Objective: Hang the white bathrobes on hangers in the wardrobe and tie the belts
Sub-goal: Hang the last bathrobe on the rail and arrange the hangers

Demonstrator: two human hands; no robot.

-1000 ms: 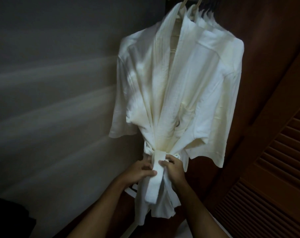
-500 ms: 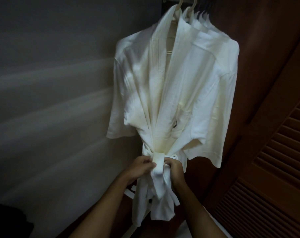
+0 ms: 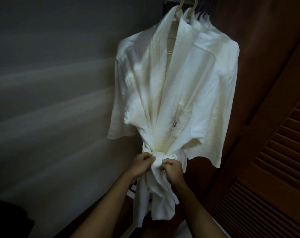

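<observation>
Head view: louvred wardrobe door [image 3: 269,169], grey wall [image 3: 51,83]

Hanger hooks [image 3: 181,2] cut off by top edge; knot hidden.

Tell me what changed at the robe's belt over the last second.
The belt at the waist has been drawn into a tighter knot, and the loose tail that hung broad below it a second ago is now bunched narrower. The left hand and right hand have closed in on either side of the knot and grip it. The white bathrobe stays on its hanger; the louvred door is unmoved.
</observation>
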